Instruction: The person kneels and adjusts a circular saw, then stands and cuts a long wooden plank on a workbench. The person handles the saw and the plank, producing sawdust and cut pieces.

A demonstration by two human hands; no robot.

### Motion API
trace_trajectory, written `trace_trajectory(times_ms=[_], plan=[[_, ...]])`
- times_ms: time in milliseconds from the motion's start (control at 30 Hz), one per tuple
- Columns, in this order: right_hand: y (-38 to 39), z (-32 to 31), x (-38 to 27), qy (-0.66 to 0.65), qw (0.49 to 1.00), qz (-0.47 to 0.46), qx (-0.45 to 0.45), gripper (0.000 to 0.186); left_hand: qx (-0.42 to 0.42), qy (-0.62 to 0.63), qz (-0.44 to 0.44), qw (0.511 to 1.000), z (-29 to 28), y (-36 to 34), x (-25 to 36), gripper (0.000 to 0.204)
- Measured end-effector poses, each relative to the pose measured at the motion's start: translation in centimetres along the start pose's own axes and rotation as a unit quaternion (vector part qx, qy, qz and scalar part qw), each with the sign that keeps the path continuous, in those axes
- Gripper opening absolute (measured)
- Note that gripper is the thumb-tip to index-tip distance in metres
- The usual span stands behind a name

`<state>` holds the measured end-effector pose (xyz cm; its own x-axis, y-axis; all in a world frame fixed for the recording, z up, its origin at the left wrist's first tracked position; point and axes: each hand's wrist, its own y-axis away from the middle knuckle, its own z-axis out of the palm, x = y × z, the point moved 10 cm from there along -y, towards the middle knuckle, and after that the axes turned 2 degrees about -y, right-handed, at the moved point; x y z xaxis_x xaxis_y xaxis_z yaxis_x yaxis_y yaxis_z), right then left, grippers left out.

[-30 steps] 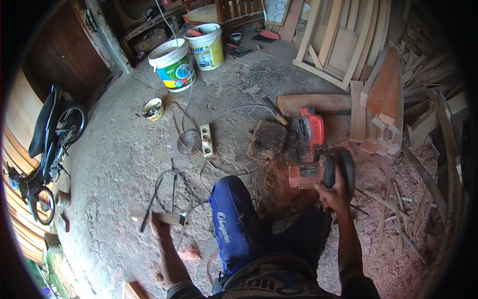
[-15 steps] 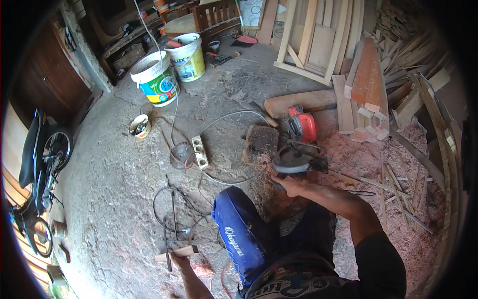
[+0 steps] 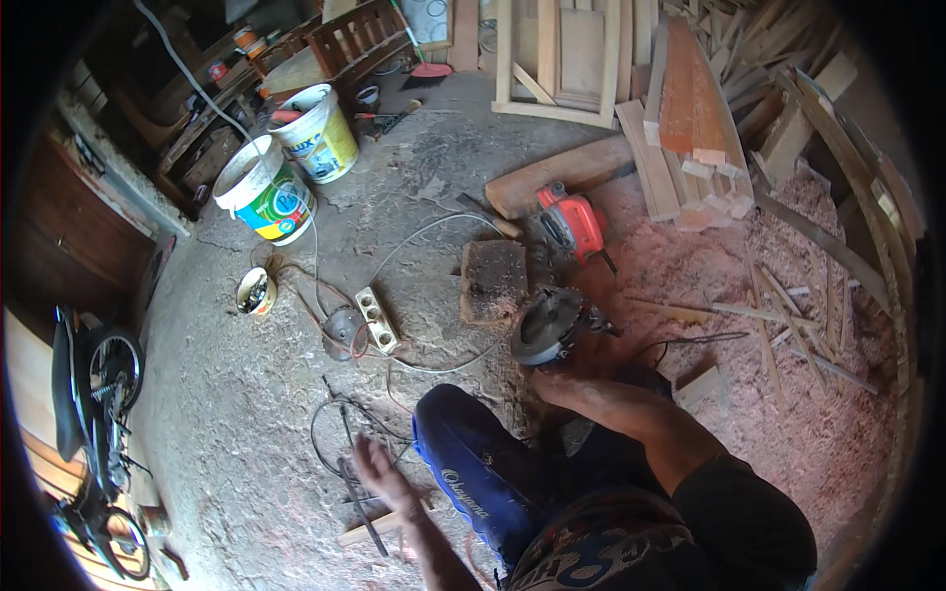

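Note:
My right hand (image 3: 560, 387) is closed on a dark circular saw (image 3: 548, 327), its fingers partly hidden by the tool. The saw is beside a square, dusty wooden block (image 3: 493, 283) in front of my knees. Over the floor to the left, my left hand (image 3: 382, 475) is open with its fingers stretched out. Below that hand lie a dark metal bar (image 3: 363, 507) and a pale strip of wood (image 3: 367, 530), both partly covered by the hand and forearm. A thin black cable (image 3: 315, 424) loops around there.
Beyond the block sits a red power tool (image 3: 581, 227) beside a thick plank (image 3: 562, 175). A white socket strip (image 3: 375, 320) and cords lie ahead. Two paint buckets (image 3: 266, 197) stand farther off. Sawdust (image 3: 690, 266), offcuts and stacked timber cover the right; a motorbike (image 3: 94, 414) stands left.
My left hand has let go of the wood strip and metal bar and risen up and rightward. The circular saw has turned and shifted slightly left in my right hand; the whole view has swung.

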<state>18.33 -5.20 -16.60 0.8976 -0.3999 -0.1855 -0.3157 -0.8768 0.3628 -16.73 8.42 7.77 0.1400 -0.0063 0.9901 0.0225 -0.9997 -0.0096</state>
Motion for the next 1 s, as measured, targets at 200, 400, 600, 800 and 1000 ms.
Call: trace_trajectory(times_ms=[200,400,600,800,1000], plan=[[0.2,0.7,-2.7,-0.015,0.999,-0.014,0.041,0.05,-0.48,-0.157,0.137,0.852,26.5,10.4,2.1,0.053],[-1.3,0.9,-7.9,-0.017,0.996,-0.05,0.077,0.039,-0.371,-0.201,0.173,0.89,30.1,10.0,-2.4,0.056],[-3.1,1.0,-7.6,0.021,0.995,-0.072,0.073,0.028,-0.433,-0.233,0.024,0.871,36.6,7.6,-3.2,0.054],[10.4,-3.5,-10.9,-0.113,0.956,-0.246,0.112,0.019,-0.344,-0.127,-0.015,0.93,37.5,3.7,-7.6,0.061],[15.7,-11.6,10.1,-0.639,0.743,0.123,0.155,0.034,-0.233,-0.021,-0.341,0.911,26.6,4.3,-17.6,0.044]])
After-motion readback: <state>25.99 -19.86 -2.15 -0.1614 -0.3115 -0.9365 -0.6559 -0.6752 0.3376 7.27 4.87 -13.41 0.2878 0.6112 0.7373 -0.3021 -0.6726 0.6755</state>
